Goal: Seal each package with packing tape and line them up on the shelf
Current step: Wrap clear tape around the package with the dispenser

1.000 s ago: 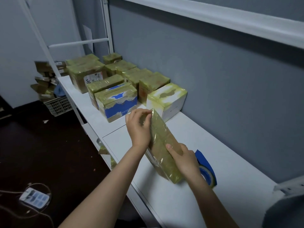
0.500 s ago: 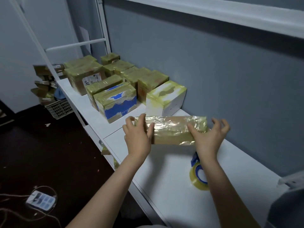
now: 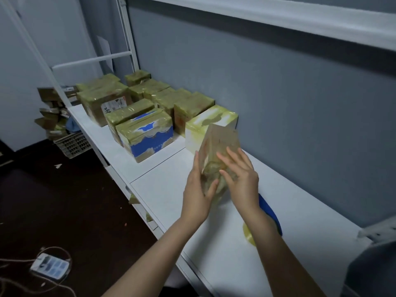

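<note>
A flat brown package (image 3: 221, 142) wrapped in glossy tape stands on end above the white shelf (image 3: 162, 189), tilted slightly, in front of a sealed white box (image 3: 216, 120). My left hand (image 3: 196, 194) holds its lower left edge, thumb across the front. My right hand (image 3: 241, 179) presses on the front face with straight, spread fingers. A roll of yellowish packing tape (image 3: 248, 234) on a blue dispenser (image 3: 270, 211) lies on the shelf just behind my right wrist. Several sealed packages (image 3: 147, 136) stand in rows further left on the shelf.
A grey wall runs along the back of the shelf, under an upper white rail (image 3: 278, 16). A metal bracket (image 3: 377, 230) sticks out at the right. On the dark floor lie a plastic crate (image 3: 72, 144) with cardboard scraps and a power strip (image 3: 50, 264).
The package was held flat and sideways between both hands half a second ago; now it is turned up on end. Both hands have moved close together at its lower part.
</note>
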